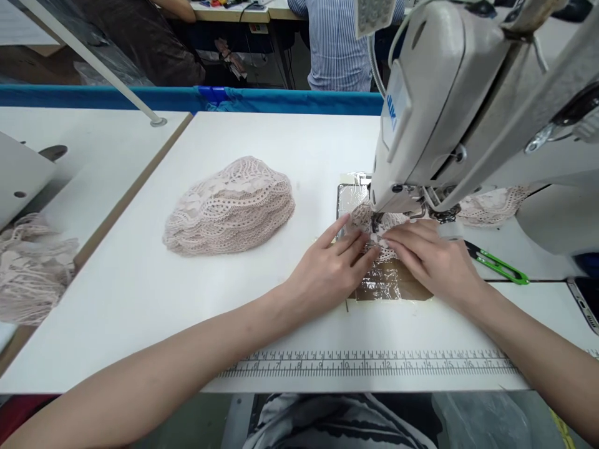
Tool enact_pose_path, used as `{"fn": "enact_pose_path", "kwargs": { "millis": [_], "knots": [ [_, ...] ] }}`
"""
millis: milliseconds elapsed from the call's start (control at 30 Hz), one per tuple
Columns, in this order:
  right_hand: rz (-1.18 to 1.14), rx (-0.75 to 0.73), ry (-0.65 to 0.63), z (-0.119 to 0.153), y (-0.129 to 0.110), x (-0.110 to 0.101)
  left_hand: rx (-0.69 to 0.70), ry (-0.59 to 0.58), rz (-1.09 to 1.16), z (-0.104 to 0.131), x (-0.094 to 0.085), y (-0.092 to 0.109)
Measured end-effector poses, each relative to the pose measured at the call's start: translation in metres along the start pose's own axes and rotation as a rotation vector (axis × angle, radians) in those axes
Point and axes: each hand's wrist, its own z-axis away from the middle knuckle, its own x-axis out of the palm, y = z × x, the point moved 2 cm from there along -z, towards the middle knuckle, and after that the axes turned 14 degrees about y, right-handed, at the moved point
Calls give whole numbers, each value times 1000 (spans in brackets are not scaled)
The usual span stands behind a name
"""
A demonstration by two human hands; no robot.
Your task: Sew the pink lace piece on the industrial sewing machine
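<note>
Under the needle area of a white sewing machine (421, 106) lies a piece of pale pink lace (386, 249). My left hand (330, 265) rests on the lace's left side, its fingers spread and pointing toward the presser foot. From the right, my right hand (433, 252) holds the lace near the foot, fingers together and the tips close to my left fingertips. A heaped stack of the same lace (231, 209) sits on the white table to the left of my hands.
Green-handled snips (503, 268) lie right of my right hand, with a phone (584, 302) at the far right edge. More lace (493, 206) is behind the machine head, and another pile (35, 268) lies far left. A printed ruler (369, 363) runs along the front edge.
</note>
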Motion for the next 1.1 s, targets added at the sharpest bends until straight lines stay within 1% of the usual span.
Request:
{"fn": "enact_pose_path", "kwargs": {
  "millis": [67, 233, 300, 400, 500, 700, 800, 900, 1033, 1100],
  "knots": [
    [87, -20, 4, -2, 1, 2, 23, -5, -17, 1, 0, 0],
    [294, -187, 49, -3, -2, 8, 36, -4, -36, 2, 1, 0],
    [346, -221, 78, -2, -4, 10, 43, 3, -45, 2, 1, 1],
    [366, -214, 92, -1, -6, 12, 54, 25, -70, 1, 2, 1],
    [373, -218, 61, -3, -6, 13, 73, 49, -102, 1, 1, 1],
    [396, -334, 11, -14, -8, 12, 72, 80, -128, 2, 3, 1],
    [398, -354, 21, -15, -8, 11, 61, 97, -108, 3, 4, 2],
    [429, -348, 29, -13, -8, 11, 54, 98, -99, 3, 5, 2],
    [474, -364, -25, -11, -8, 13, 58, 89, -119, 3, 5, 2],
    [487, -378, -10, -11, -8, 13, 63, 89, -126, 3, 5, 2]
  ]
}}
